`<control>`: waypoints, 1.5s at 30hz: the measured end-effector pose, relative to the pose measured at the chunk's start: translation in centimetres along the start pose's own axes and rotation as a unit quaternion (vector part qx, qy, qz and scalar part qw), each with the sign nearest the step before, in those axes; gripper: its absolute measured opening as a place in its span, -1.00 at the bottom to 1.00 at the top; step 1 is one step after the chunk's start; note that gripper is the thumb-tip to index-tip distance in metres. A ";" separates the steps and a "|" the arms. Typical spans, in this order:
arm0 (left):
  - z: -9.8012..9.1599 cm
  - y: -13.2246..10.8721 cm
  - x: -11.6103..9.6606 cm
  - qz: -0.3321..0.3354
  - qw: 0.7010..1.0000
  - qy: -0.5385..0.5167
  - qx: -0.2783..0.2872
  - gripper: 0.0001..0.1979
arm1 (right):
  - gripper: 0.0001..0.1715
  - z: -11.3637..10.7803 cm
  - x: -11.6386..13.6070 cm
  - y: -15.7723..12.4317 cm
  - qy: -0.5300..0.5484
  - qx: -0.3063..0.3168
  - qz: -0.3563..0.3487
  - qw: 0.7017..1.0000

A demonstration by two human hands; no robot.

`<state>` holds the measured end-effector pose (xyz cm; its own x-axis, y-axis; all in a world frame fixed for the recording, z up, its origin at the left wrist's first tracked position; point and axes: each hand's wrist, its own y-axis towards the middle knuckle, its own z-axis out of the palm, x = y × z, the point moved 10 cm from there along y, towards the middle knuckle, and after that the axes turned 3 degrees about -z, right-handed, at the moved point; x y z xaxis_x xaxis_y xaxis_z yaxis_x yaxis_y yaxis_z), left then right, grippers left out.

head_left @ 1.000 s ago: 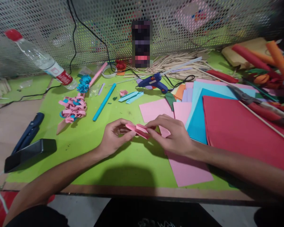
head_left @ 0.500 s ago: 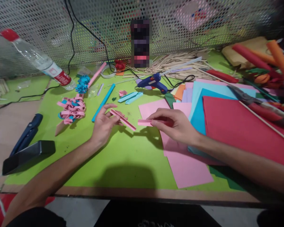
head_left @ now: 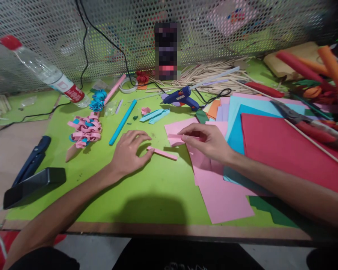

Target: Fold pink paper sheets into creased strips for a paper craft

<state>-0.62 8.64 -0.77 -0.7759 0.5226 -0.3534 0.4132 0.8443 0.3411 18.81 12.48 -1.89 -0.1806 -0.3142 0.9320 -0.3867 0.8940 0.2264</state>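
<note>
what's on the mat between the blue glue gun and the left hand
In the head view, between the glue gun and the left hand lie two light blue paper strips, then bare green mat.

Pink paper strip [head_left: 162, 153] flat on the green mat at centre frame, slanting down to the right, its left end at a thumb tip, second pink folded strip [head_left: 175, 137] just above right, level, pinched at its right end

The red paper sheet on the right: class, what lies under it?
Under the red paper sheet a teal sheet sticks out at its left edge, with a lighter blue sheet beyond that. How far they reach beneath, and anything else below, is covered.
</note>
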 end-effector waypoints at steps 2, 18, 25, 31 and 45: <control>0.4 -0.5 -2.2 0.088 0.996 -0.029 -0.003 -0.82 | -0.81 0.0 0.0 0.0 0.000 -0.001 -0.002 1.000; -0.9 -2.1 -5.0 0.226 0.970 -0.059 -0.061 -0.76 | -0.82 0.1 1.5 0.2 -0.019 0.024 -0.017 0.999; -3.9 -1.8 -3.3 0.211 0.962 -0.091 -0.151 -0.80 | -0.83 1.2 4.8 -1.0 -0.024 0.071 -0.010 0.997; -4.9 -1.7 -3.4 0.207 0.959 -0.106 -0.165 -0.80 | -0.75 2.9 7.2 -2.1 -0.044 0.121 -0.047 0.991; -5.0 -1.4 -3.7 0.182 0.969 -0.085 -0.147 -0.90 | -0.75 3.3 8.6 -2.6 -0.069 0.137 -0.093 0.984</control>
<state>-0.68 4.90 4.38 -0.5050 0.8121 -0.2923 0.4714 0.5433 0.6947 15.30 6.43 4.66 -0.1983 -0.5214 0.8300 -0.6505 0.7034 0.2865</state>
